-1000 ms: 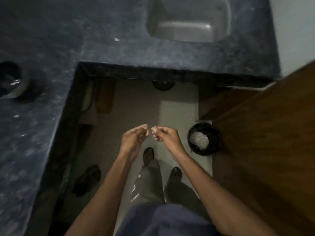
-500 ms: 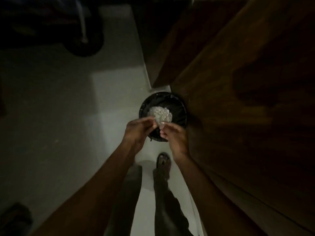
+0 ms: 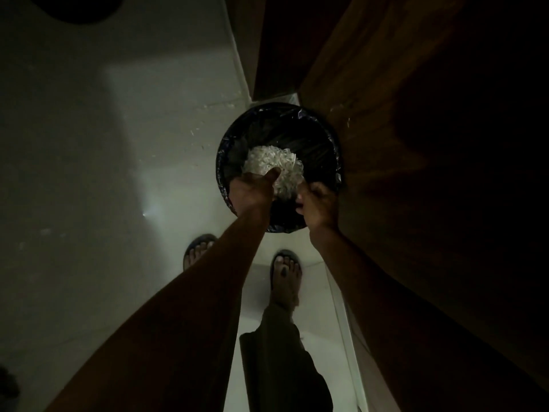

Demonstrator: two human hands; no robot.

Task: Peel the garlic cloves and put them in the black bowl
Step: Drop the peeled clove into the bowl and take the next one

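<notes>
Both hands hang over a black-lined bin [image 3: 320,144] standing on the floor [image 3: 89,173] against a wooden cabinet [image 3: 401,129]. The bin holds a pale heap of garlic skins [image 3: 269,160], which lies straight below and slightly ahead of the fingertips. The left hand [image 3: 252,190] reaches furthest over the heap, its fingers held loosely together and pointing toward the middle of the bin; whether anything is pinched between them cannot be told in the dim light. The right hand [image 3: 319,202] sits at the near right rim, fingers curled in on themselves, and what they hold, if anything, is hidden. No garlic clove can be made out, and the black bowl named in the task is not in view. This looks like a drop of loose skin into the bin, so the left hand is the nearer one. Two sandalled feet [image 3: 286,272] stand just short of the bin, and nothing blocks the drop
</notes>
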